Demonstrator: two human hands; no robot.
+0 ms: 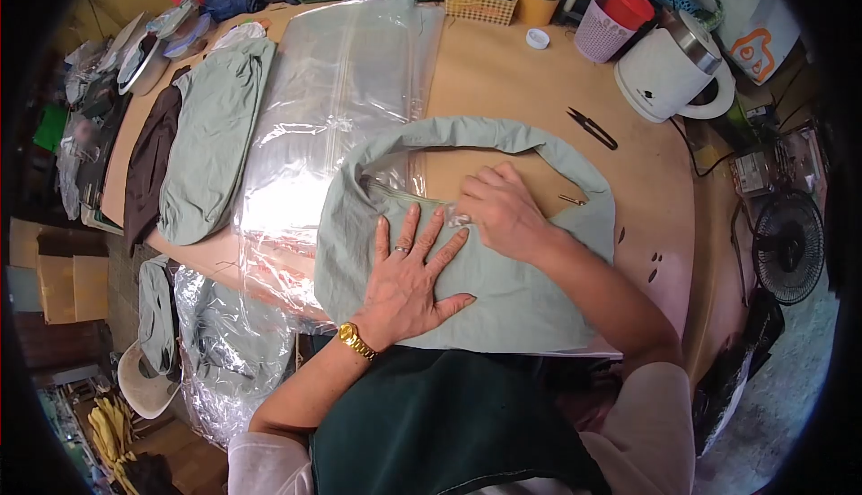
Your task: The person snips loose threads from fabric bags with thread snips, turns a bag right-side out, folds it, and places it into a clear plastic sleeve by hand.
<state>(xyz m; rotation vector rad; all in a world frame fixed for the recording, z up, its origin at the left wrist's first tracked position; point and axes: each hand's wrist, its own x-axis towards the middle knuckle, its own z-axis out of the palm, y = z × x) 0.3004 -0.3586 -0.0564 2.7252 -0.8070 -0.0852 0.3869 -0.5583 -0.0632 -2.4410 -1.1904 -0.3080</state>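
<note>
A pale green fabric shoulder bag (530, 293) lies flat in front of me, its wide strap looped away from me. My left hand (409, 271) rests open on the bag's body, fingers spread just below the zipper (395, 194). Beside it, my right hand (503, 208) is closed at the bag's top edge. A small crumpled bit of clear plastic (458, 219) shows under its fingers; the fingertips themselves are partly hidden. Inside the strap loop, a small metal zipper pull (571, 200) lies near the right side.
Clear plastic bags (346, 73) lie stacked at the left, beside another green fabric piece (220, 136). Black thread snips (593, 128) lie at the right, near a white electric kettle (669, 69). Baskets line the back; a black fan (788, 245) stands far right.
</note>
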